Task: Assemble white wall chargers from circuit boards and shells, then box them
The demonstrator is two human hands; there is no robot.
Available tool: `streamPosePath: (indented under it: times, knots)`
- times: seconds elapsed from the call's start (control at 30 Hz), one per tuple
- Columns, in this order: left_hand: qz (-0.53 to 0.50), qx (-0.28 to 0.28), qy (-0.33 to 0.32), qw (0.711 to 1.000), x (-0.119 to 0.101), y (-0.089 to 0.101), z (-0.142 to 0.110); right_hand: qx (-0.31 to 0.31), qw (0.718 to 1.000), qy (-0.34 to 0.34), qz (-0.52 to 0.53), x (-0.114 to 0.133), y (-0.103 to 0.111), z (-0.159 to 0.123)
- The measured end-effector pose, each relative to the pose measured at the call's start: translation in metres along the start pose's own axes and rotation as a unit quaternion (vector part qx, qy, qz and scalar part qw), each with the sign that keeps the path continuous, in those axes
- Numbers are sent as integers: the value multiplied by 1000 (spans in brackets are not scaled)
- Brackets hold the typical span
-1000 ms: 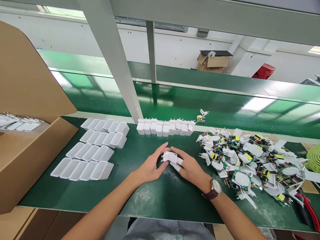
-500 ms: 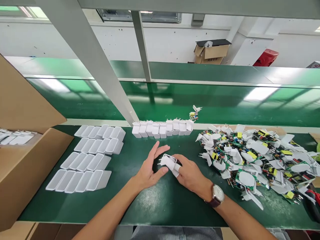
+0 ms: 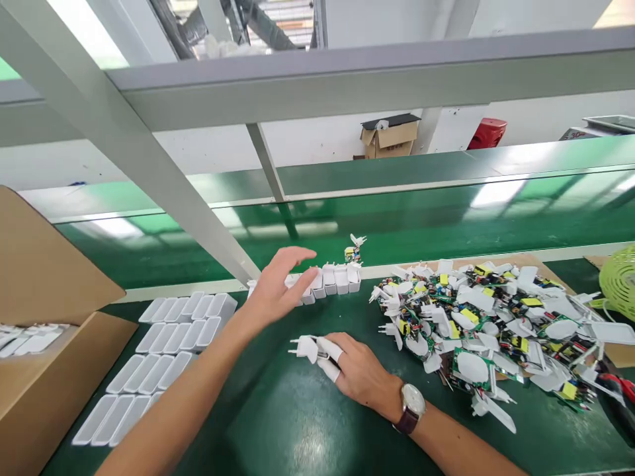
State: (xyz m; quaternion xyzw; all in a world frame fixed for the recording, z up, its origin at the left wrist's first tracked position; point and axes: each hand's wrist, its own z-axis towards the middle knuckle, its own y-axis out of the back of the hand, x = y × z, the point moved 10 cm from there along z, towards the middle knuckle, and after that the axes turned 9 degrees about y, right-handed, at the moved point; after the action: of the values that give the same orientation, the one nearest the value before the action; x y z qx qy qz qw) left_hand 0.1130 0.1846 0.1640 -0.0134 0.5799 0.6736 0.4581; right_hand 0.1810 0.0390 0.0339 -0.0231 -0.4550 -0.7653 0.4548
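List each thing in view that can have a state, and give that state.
White plug piece: held, pins pointing left
Right grip: closed on it
Left grip: open, thumb and fingers apart
Left carton: open, flap raised
Left-hand cases: open-topped, in rows
Electronics heap: circuit boards exposed

Right hand (image 3: 362, 371), holding white plug piece (image 3: 306, 348); left hand (image 3: 274, 289), fingers parted, partly hiding row of white cases (image 3: 342, 281); heaped circuit boards (image 3: 471, 367), right; hollow white shells (image 3: 163, 339), left.
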Motion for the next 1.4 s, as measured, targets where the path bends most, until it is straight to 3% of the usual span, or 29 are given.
streamPosePath:
  times: [0.1, 0.2, 0.33, 0.47, 0.57, 0.67, 0.8, 0.9, 0.97, 1.0, 1.1, 1.17, 1.23, 1.33, 1.4]
  knots:
    - [89, 156, 90, 980, 13, -42, 74, 3, 1000, 11, 1, 1, -2, 0]
    - [157, 294, 153, 930, 31, -99, 120, 12, 1000, 5, -7, -1, -1, 1]
    - [206, 369, 185, 887, 40, -158, 147, 32, 999, 0, -28, -3, -1, 5]
    - [253, 384, 186, 868, 33, -182, 159, 48, 997, 15, -66, -5, -5, 6]
    - [252, 376, 149, 879, 5, -183, 167, 59, 993, 27, -94, -6, -9, 6]
    - [206, 377, 86, 899, -43, -186, 161, 63, 993, 26, -100, -8, -9, 6]
    - [135, 391, 0, 910, -111, -203, 117, 60, 995, 16, -84, -7, -2, 8]
    - [129, 395, -118, 902, -154, -214, 76, 43, 997, 7, -65, -5, 5, 7]
    - [109, 366, -159, 910, -168, -200, 61, 18, 999, 4, -38, -5, 9, 4]
    - [80, 343, -151, 924, -168, -185, 58, 1, 1000, 1, -23, -5, 11, 2]
    - [-47, 248, -59, 966, -145, -113, 50, -31, 999, -3, 9, -7, 15, -4]
    - [-109, 179, 7, 978, -113, -65, 31, -24, 1000, 8, 7, -4, 15, -6]
    - [-147, 121, 60, 980, -73, -30, 2, -7, 1000, 20, 0, -1, 13, -7]
    - [-200, 60, 130, 969, -5, -11, -51, -2, 1000, 22, 3, -1, 14, -8]
    - [-246, 45, 170, 953, 32, -19, -86, -7, 999, 9, 34, -3, 13, -8]
